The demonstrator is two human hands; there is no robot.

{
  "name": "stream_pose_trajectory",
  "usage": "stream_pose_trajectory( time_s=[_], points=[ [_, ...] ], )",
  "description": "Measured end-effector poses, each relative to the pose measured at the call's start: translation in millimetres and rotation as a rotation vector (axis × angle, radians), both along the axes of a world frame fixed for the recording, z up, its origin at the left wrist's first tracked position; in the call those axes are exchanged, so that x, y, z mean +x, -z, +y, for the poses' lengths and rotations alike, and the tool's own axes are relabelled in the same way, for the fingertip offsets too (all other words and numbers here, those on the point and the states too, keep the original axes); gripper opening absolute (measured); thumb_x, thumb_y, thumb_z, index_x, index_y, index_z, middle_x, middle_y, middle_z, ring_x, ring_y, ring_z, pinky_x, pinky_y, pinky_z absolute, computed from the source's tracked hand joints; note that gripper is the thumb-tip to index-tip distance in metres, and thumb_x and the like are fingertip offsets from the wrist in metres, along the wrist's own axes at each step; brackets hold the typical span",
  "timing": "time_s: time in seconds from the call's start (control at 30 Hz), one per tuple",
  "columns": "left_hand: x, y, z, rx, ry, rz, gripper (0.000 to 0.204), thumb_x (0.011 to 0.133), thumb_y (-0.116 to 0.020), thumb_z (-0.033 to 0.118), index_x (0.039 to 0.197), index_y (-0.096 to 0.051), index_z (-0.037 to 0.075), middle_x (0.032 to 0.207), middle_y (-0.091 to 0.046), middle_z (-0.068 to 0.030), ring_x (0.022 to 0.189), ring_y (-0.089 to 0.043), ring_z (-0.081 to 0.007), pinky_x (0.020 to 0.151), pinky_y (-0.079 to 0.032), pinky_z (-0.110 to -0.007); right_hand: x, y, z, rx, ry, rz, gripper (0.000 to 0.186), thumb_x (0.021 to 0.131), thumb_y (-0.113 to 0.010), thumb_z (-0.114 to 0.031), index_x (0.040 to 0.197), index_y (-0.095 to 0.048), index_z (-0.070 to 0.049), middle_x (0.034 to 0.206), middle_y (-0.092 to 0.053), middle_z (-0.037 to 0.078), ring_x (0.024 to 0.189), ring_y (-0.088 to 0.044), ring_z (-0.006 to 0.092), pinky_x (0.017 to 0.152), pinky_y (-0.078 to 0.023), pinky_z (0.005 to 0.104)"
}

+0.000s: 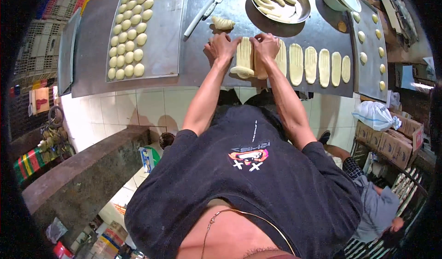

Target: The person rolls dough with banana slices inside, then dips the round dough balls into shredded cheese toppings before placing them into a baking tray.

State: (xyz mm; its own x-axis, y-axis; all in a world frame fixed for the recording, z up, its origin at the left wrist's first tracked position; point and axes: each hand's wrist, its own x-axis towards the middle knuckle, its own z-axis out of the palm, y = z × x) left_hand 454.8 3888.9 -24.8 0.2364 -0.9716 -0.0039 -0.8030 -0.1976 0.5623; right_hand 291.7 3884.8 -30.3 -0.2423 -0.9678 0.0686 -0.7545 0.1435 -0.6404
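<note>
A flat, slit strip of dough (245, 49) lies on the metal table in front of me. A pale, rounded piece (242, 71) lies across its near end; I cannot tell whether it is filling or folded dough. My left hand (223, 47) has its fingers closed at the strip's far left corner. At the far right corner, my right hand (267, 46) pinches the edge, its forearm partly over neighbouring dough. Several slit dough strips (296, 65) lie in a row to the right, getting smaller. Beyond my left hand sits a rolled, ridged dough piece (223, 23).
At left, a metal tray (161, 52) carries rows of dough balls. A rolling pin (201, 15) and a knife (212, 8) lie beyond my left hand. A round pan (300, 16) holds peeled bananas. Another tray (368, 75) with dough balls stands right. A person (375, 208) is behind, right.
</note>
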Motion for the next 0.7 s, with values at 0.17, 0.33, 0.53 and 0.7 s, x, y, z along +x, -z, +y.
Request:
stream_pose_trajectory(
  time_s=[0.17, 0.33, 0.53, 0.7],
  points=[
    [-1, 0, -27, 0.200, -0.064, -0.005, 0.052, 0.064, -0.086, 0.051, 0.095, -0.077, 0.010, 0.098, -0.072, -0.0122, 0.099, -0.065, -0.0328, 0.088, -0.043, -0.046, 1, 9, -24, 0.153, 0.101, 0.005, 0.031, 0.065, -0.084, -0.046, 0.086, -0.080, -0.023, 0.090, -0.075, 0.006, 0.096, -0.065, 0.0284, 0.091, -0.046, 0.0424],
    [3, 10, -43, 0.201, -0.096, 0.077, 0.054, 0.063, -0.088, 0.048, 0.100, -0.076, 0.009, 0.103, -0.073, -0.0137, 0.098, -0.069, -0.0376, 0.087, -0.051, -0.048, 21, -14, -42, 0.389, 0.119, 0.055, 0.042, 0.054, -0.089, -0.051, 0.083, -0.080, -0.022, 0.083, -0.075, 0.003, 0.088, -0.070, 0.0241, 0.087, -0.049, 0.0437],
    [-10, 4, -44, 0.148, -0.039, 0.031, 0.035, 0.080, -0.077, 0.038, 0.102, -0.075, 0.011, 0.097, -0.072, -0.0193, 0.095, -0.069, -0.0378, 0.082, -0.054, -0.048, 15, 0, -68, 0.401, 0.091, 0.145, 0.027, 0.068, -0.084, -0.043, 0.088, -0.080, -0.025, 0.095, -0.076, 0.002, 0.097, -0.069, 0.0251, 0.094, -0.044, 0.0450],
    [30, 14, 34, -0.374, 0.388, 0.303, 0.014, 0.084, -0.068, 0.018, 0.092, -0.074, 0.009, 0.090, -0.070, -0.0171, 0.087, -0.066, -0.0355, 0.077, -0.052, -0.045, 3, 11, 15, -0.351, -0.346, -0.139, 0.008, 0.078, -0.074, -0.020, 0.083, -0.075, -0.013, 0.086, -0.073, 0.009, 0.086, -0.063, 0.0292, 0.082, -0.046, 0.0433]
  ],
)
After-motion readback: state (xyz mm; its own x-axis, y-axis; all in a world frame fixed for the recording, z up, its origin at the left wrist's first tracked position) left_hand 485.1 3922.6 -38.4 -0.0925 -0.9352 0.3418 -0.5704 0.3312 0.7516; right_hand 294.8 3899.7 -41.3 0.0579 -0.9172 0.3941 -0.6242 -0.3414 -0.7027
